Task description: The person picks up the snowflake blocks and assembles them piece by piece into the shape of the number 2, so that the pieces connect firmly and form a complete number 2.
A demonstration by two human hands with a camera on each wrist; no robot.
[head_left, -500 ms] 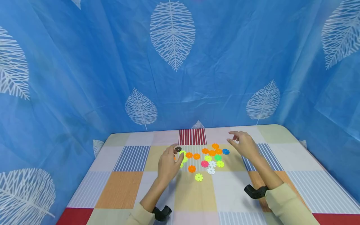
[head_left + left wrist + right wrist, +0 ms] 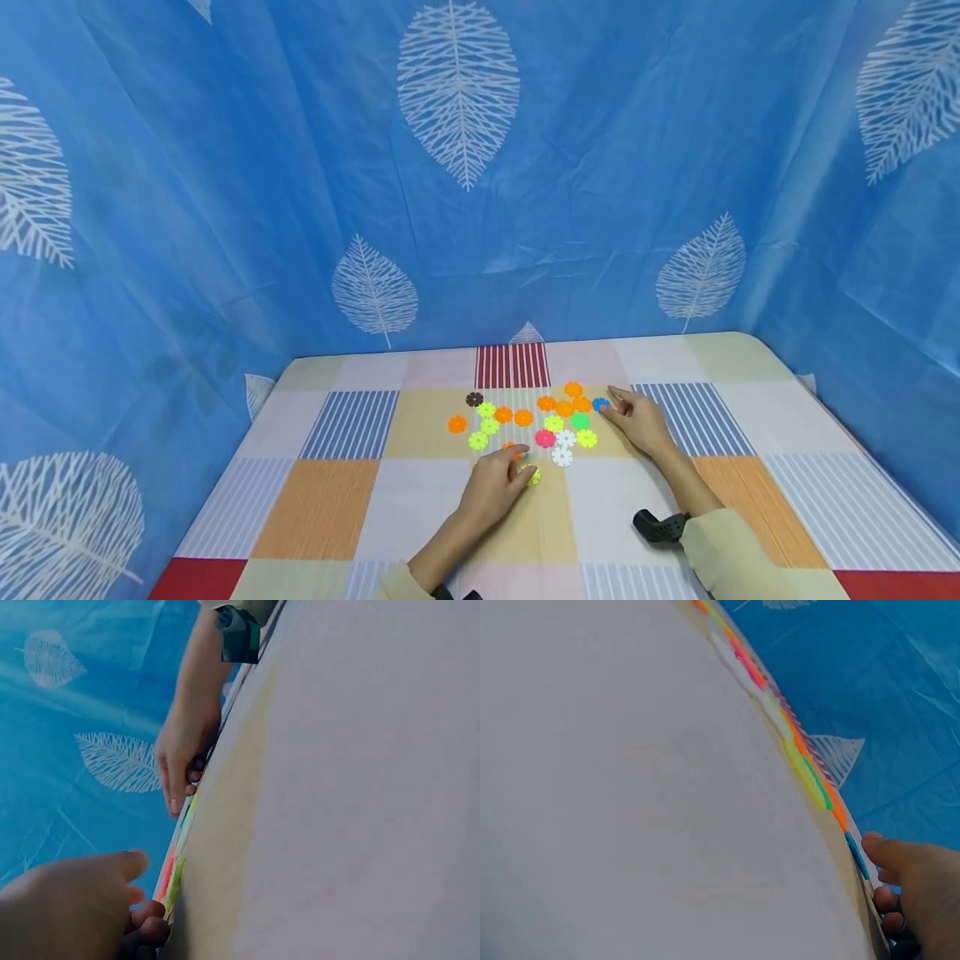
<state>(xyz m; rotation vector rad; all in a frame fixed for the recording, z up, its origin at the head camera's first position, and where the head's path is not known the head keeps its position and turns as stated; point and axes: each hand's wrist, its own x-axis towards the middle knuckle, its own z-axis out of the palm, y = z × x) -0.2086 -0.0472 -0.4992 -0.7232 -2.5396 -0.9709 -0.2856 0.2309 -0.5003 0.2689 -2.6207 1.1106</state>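
Small notched plastic discs lie flat on the patchwork cloth, in front of my hands. My left hand (image 2: 491, 487) is low over the near side of the group, its thumb overlapping a yellow-green disc (image 2: 535, 476) and its index finger partly covering an orange disc (image 2: 512, 448). At the right end of the group, my right hand (image 2: 641, 421) has its thumb and index finger spread beside a blue disc (image 2: 601, 404). In the right wrist view, the thumb of that hand (image 2: 922, 889) is right at the blue disc's edge (image 2: 857, 855). Neither hand grips a disc.
Several orange discs (image 2: 564, 408) cluster near the right hand, with a green one (image 2: 581, 422), a pink one (image 2: 545, 438) and white ones (image 2: 562, 456). On the left lie a black disc (image 2: 474, 400) and yellow-green ones (image 2: 478, 441). A blue leaf-print curtain (image 2: 525, 208) surrounds the table.
My left hand has come nearer and to the right, uncovering the discs on the left and reaching the near yellow-green one. My right hand has dropped toward the blue disc.
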